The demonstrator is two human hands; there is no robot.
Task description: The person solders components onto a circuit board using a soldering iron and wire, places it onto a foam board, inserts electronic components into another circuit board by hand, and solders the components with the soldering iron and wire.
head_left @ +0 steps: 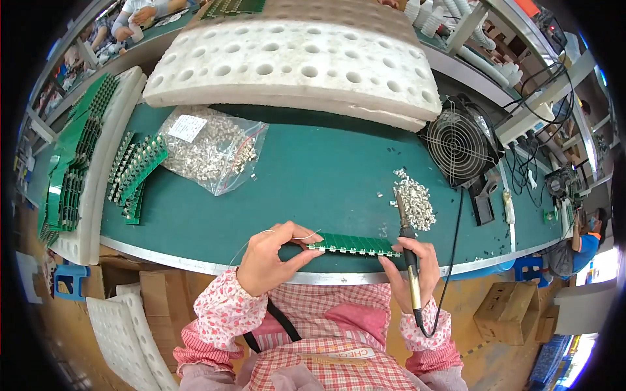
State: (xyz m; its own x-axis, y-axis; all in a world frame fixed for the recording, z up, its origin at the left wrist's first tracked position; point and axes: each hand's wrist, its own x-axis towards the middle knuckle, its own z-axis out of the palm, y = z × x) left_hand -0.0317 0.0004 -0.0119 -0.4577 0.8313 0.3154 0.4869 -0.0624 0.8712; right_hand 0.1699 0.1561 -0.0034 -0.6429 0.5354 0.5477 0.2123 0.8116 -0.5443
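My left hand pinches the left end of a long green circuit board strip between thumb and fingers. A thin solder wire runs in a loop by that hand, its tip over the board. My right hand is closed around a soldering iron, whose tip points away from me toward small metal parts. The right thumb and fingers also meet the board's right end. The strip is level above the front edge of the green table, with a row of small white parts along its near side.
A clear bag of small parts lies at the back left beside stacked green boards. A white foam block with holes spans the back. A fan stands at the right. The iron's black cable trails beside my right hand.
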